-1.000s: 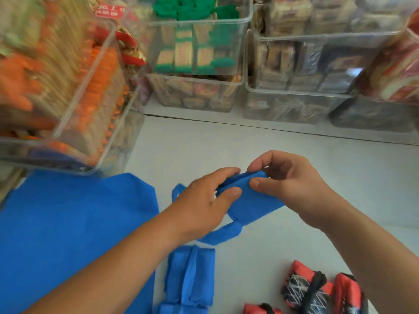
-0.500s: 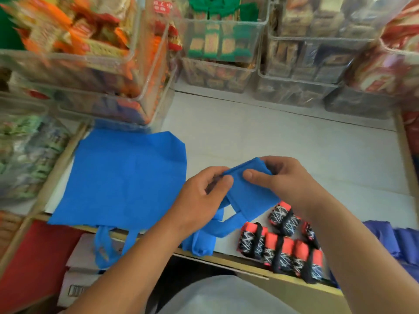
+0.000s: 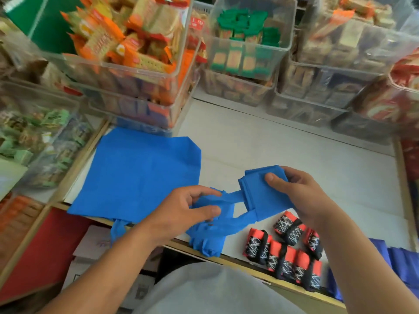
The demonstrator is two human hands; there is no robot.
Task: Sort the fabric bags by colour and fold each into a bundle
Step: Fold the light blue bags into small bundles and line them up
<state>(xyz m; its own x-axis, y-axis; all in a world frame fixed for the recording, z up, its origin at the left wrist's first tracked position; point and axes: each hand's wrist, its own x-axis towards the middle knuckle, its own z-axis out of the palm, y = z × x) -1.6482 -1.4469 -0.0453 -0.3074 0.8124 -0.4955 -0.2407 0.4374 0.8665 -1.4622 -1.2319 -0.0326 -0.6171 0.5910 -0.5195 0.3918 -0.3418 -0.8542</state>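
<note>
Head view, one. Bench (image 3: 294,150), white top, one. Hands, two, both occupied. The right hand (image 3: 303,193) grips one folded blue bag (image 3: 263,196) just above the bench's middle, thumb on its upper face and fingers curled behind. The left hand (image 3: 181,211) pinches that bag's handle straps (image 3: 233,196), two, between thumb and fingers, and the straps run taut between the two hands. Flat blue bag (image 3: 136,175), one, spread on the bench to the left, its handles hanging over the near edge. Blue bundle (image 3: 208,241) at the near edge below the left hand, partly covered, number uncertain. Red-and-black bundles (image 3: 278,257), six counted, packed close together at the near edge under the right forearm. Dark blue fabric (image 3: 399,257), one heap, far right. Clear bins (image 3: 249,53) of packets, stacked along the back and left, number uncertain.
</note>
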